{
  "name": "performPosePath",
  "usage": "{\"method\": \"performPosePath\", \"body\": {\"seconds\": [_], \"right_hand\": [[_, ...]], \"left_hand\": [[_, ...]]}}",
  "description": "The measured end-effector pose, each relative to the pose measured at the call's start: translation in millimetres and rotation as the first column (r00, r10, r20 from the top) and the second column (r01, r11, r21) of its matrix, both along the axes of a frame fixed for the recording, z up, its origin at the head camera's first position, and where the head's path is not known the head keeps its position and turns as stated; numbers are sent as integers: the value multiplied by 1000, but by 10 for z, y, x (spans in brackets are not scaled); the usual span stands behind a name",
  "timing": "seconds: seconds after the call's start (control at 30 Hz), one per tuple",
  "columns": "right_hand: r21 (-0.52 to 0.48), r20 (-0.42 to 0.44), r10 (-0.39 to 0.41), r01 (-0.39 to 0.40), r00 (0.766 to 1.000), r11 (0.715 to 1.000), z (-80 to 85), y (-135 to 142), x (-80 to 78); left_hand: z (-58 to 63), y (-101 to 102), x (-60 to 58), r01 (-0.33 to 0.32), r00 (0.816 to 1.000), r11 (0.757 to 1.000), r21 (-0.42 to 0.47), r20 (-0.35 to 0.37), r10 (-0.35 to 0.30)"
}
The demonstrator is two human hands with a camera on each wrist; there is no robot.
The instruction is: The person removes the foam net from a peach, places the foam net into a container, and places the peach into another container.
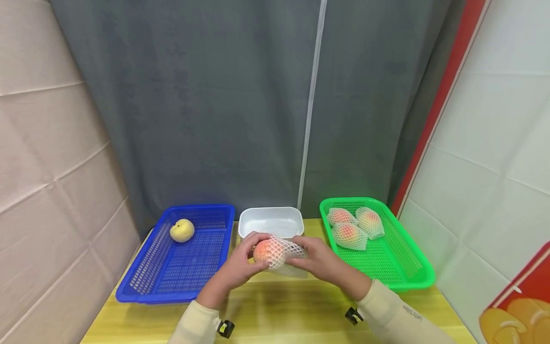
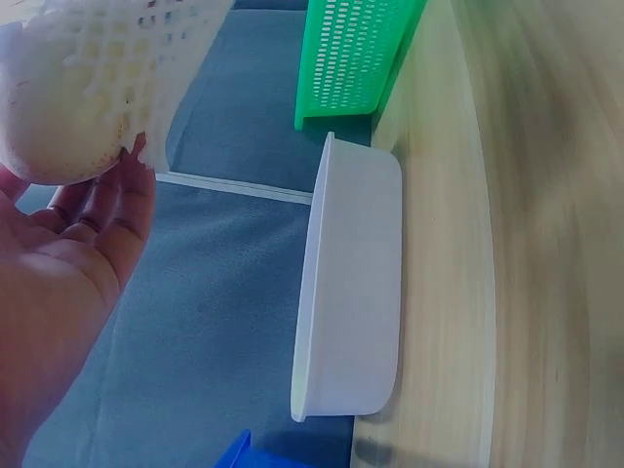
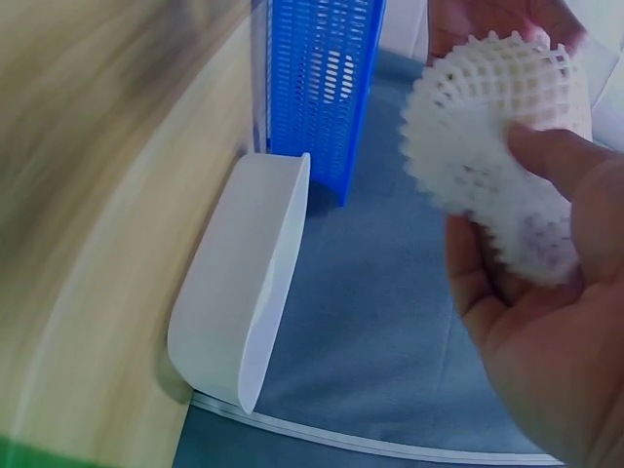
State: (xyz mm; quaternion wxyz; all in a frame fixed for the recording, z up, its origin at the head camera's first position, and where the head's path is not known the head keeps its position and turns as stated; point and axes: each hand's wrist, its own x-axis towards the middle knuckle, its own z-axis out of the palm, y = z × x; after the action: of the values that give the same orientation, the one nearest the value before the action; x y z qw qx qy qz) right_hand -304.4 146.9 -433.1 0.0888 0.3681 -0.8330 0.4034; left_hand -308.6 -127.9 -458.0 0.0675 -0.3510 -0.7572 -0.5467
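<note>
Above the front of the table, my left hand (image 1: 237, 266) holds a red-and-yellow peach (image 1: 261, 251) with its fingers and thumb around the fruit. A white foam net sleeve (image 1: 278, 253) covers the peach's right part, its loose end spreading to the right. My right hand (image 1: 321, 260) pinches that loose end between thumb and fingers. In the left wrist view, the peach (image 2: 58, 117) rests against the left fingers, with the net over its upper side. The right wrist view shows the net's toothed edge (image 3: 429, 127) and the right thumb pressed on the mesh.
A blue basket (image 1: 176, 298) on the left holds one yellow peach (image 1: 182, 231). At the back middle stands a white plastic tub (image 1: 270, 210) with white netting inside. The green basket (image 1: 406, 258) on the right contains three net-wrapped peaches (image 1: 349, 235). A grey curtain (image 1: 206, 105) hangs behind.
</note>
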Motion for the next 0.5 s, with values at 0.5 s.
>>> {"method": "performPosePath", "body": {"seconds": [0.5], "right_hand": [[181, 95, -16, -2, 995, 983, 49, -41, -65]], "left_hand": [[28, 27, 10, 5, 999, 1000, -21, 42, -4]]}}
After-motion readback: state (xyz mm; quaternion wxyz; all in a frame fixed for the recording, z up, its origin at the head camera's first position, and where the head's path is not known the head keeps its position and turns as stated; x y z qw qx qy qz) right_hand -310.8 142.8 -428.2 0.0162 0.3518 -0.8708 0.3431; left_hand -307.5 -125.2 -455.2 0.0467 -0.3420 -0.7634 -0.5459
